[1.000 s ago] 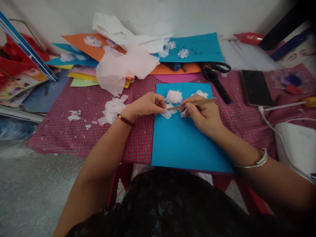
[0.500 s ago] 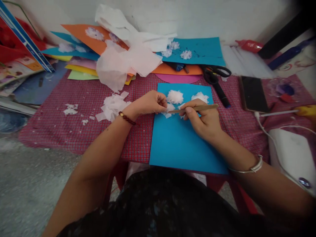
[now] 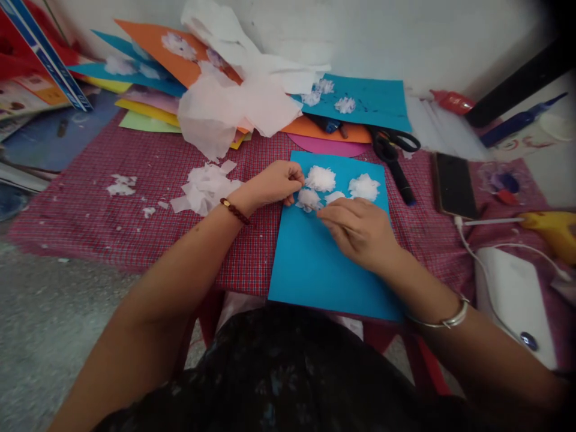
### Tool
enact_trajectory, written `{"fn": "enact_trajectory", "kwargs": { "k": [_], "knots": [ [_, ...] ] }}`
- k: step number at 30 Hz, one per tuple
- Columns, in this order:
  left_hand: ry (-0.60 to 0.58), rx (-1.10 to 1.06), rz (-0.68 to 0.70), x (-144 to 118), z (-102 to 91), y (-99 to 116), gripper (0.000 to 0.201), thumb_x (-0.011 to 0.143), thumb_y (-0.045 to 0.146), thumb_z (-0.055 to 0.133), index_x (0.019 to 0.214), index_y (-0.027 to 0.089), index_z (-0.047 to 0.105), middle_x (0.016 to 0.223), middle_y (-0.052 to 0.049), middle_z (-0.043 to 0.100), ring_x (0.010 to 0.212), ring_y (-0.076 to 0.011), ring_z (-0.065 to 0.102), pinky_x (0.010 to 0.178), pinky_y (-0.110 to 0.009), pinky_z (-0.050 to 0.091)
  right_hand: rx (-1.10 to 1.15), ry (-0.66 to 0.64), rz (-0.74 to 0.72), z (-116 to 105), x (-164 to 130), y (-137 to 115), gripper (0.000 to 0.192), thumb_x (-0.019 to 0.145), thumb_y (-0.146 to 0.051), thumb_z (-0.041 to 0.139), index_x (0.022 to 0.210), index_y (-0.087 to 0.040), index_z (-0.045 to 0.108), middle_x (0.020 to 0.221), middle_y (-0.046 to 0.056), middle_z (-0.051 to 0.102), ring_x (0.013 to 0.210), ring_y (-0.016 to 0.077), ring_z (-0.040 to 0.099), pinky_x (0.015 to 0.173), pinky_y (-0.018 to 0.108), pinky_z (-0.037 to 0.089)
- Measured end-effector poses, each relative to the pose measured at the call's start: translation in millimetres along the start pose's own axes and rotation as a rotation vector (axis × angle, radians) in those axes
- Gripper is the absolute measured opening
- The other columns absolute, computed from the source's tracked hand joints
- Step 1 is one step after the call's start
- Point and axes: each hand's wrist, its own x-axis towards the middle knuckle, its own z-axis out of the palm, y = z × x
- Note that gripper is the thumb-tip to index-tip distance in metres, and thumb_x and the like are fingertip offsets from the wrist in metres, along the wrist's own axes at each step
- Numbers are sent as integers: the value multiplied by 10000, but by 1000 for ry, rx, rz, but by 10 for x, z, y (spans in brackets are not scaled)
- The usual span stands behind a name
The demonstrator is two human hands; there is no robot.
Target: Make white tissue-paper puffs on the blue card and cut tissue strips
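A blue sheet of paper (image 3: 315,264) lies in front of me with white tissue-paper tufts near its top. At the sheet's left edge is my left hand (image 3: 283,183), its fingers pinched together beside the lower left tuft (image 3: 309,200); what they hold, if anything, is hidden. My right hand (image 3: 360,231) hovers over the sheet with fingertips closed just right of that tuft, and I cannot make out anything between them. It partly covers another tuft (image 3: 333,197). Above are a round fluffy tuft (image 3: 321,179) and a right-hand tuft (image 3: 364,187).
Left of the sheet is a pile of white tissue pieces (image 3: 204,189) on the checked cloth (image 3: 157,240). Black scissors (image 3: 389,144), a phone (image 3: 455,186), a yellow glue gun (image 3: 551,231) and a white power bank (image 3: 517,300) lie to the right. Crumpled tissue (image 3: 238,102) covers coloured papers behind.
The wooden stick that showed in my right hand is out of sight. That hand has turned over, fingertips now down by the lower left tuft. My left hand has shifted slightly off the tuft.
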Motion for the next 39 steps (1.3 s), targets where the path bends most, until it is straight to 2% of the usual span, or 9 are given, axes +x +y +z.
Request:
{"fn": "enact_trajectory", "kwargs": {
  "k": [5,9,17,20,23,27,33,36,39],
  "knots": [
    [2,45,-54,-13,7,36,141,746,7,568,756,148,569,603,7,586,460,-97,571,532,-271,473,-123,-29,-77,5,-7,-68,206,967,-158,462,901,-249,634,844,30,694,662,168,577,633,349,408],
    [3,43,-52,-23,-6,43,145,737,2,560,758,146,560,604,17,572,453,-82,563,512,-244,456,-5,-29,-47,-26,-18,-57,185,961,-171,484,945,-257,647,887,40,705,721,184,622,654,356,447],
    [-37,-11,-26,24,3,-10,90,751,60,628,765,140,588,582,26,577,451,-68,557,495,-215,434,632,386,466,-51,4,5,202,983,-346,522,919,-236,679,740,20,673,545,151,626,532,327,507],
    [-1,-153,-34,-101,-254,157,62,782,85,631,773,136,599,625,19,603,485,-58,550,520,-207,433,851,431,592,-39,27,53,189,947,-372,589,873,-216,664,691,40,696,486,151,613,469,310,476],
    [250,-311,80,-326,-701,349,20,853,144,585,837,144,598,753,-5,654,545,-55,561,530,-195,406,980,440,661,-14,33,117,175,884,-388,673,853,-216,662,698,75,721,467,162,619,454,311,470],
    [378,19,39,-566,-1149,341,38,814,139,593,777,144,591,682,-2,622,574,-75,547,578,-224,399,974,378,732,14,39,133,178,885,-388,670,875,-210,668,739,57,721,523,151,638,512,299,514],
    [413,669,-229,-539,-1156,-129,243,780,201,612,557,177,520,533,14,468,532,-103,392,546,-299,254,785,298,641,-20,53,83,270,932,-402,583,801,-187,682,723,42,668,561,135,648,527,273,548],
    [413,693,-295,-477,-1099,-206,336,786,291,646,520,192,467,511,22,422,525,-108,356,539,-302,220,775,299,639,-41,54,95,234,928,-372,573,817,-194,675,720,43,669,548,136,645,514,272,547],
    [369,482,-313,-462,-1078,-135,319,774,219,639,523,194,445,519,35,402,508,-92,335,535,-284,238,746,293,621,-61,60,114,247,930,-344,553,766,-194,660,720,58,673,557,139,646,521,275,544]
  ]
}}
